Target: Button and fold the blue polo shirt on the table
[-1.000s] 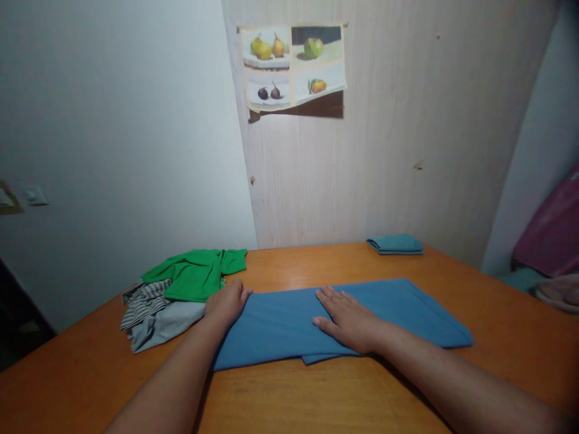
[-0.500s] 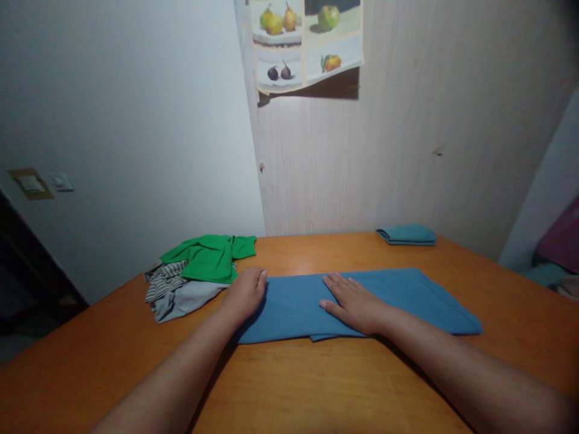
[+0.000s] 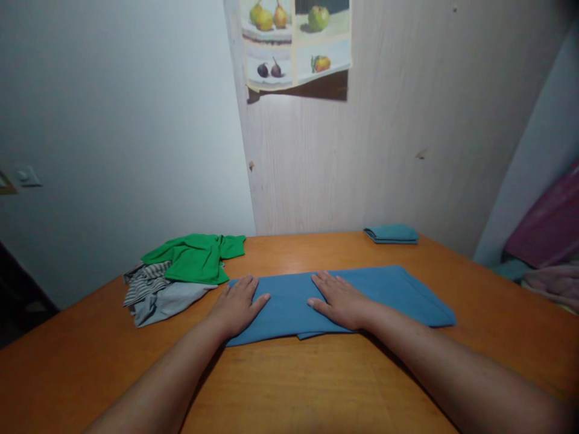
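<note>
A blue piece of cloth (image 3: 284, 307), folded into a long flat strip, lies across the wooden table in front of me. My left hand (image 3: 237, 306) rests flat on its left end, fingers stretched forward and thumb apart. Palm down on the middle of the cloth is my right hand (image 3: 339, 300), also with its fingers extended. Neither hand grips anything. A small corner of a lower layer pokes out at the near edge, and the cloth's right end slants to a point. What kind of garment it is, I cannot tell.
At the left back of the table (image 3: 289, 386) lies a loose pile: a green T-shirt (image 3: 199, 259) over a striped cloth (image 3: 147, 286) and a grey cloth (image 3: 174, 303). A folded teal cloth (image 3: 391, 234) sits at the back right, near the wall.
My left hand has gone from curled at the cloth's left edge to lying flat with fingers spread. My right hand stays flat on the cloth. The view has turned slightly right.
</note>
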Demonstrator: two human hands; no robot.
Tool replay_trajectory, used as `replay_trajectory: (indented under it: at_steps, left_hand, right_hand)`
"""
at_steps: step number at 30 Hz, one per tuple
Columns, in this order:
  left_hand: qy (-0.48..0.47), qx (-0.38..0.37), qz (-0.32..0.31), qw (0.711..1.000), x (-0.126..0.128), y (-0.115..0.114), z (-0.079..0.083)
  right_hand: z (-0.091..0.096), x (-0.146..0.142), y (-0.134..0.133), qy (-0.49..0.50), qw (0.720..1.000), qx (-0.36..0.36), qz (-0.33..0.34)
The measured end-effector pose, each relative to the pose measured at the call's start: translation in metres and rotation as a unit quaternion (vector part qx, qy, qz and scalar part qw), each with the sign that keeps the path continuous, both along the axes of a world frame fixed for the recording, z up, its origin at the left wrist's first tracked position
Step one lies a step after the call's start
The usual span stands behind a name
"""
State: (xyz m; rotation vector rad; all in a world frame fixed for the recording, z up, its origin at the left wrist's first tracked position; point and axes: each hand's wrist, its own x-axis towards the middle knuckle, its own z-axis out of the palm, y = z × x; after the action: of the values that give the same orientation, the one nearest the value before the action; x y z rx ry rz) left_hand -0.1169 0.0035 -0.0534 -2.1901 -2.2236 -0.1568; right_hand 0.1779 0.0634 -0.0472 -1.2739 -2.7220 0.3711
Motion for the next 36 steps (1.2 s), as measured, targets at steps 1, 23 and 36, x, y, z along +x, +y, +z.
replay_trajectory:
  at_steps: [1, 23, 36]
  left_hand:
    - [0.003, -0.009, 0.005, 1.000, 0.001, 0.000, 0.003]
    - [-0.053, -0.016, -0.146, 0.988, 0.112, 0.020, 0.000]
    - [-0.028, -0.020, -0.140, 0.990, 0.113, 0.021, 0.004]
  right_hand:
    - [0.000, 0.000, 0.000, 0.000, 1.000, -0.002, 0.000]
    - [0.001, -0.001, 0.004, 0.042, 0.999, -0.009, 0.021]
    - [0.012, 0.066, 0.040, 0.006, 0.987, -0.025, -0.158]
